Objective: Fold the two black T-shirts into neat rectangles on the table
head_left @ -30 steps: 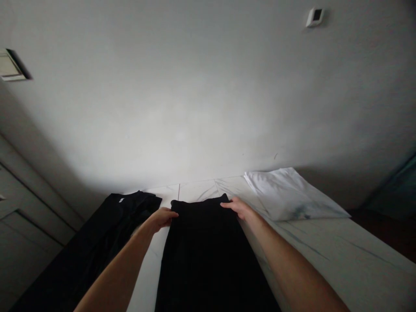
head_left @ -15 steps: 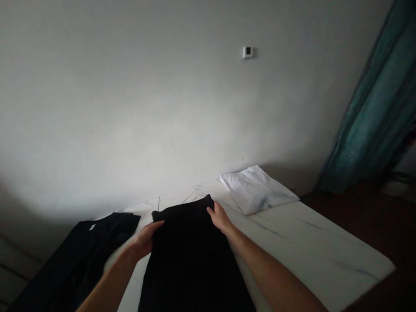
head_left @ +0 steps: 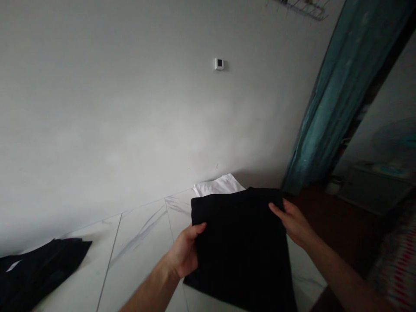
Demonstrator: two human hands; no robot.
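Swinging black cloth (head_left: 240, 247) rightward now, pinching both sides with left grip (head_left: 184, 253) and right grip (head_left: 295, 222), newly hiding part of white cloth (head_left: 218, 186); apparently carrying, not spreading.

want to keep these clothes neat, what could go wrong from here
The left hand and right hand grip the black cloth only near its sides, so it might slip or sag into creases. It also hides part of the white cloth in this view; if lowered there, it could rumple that one.
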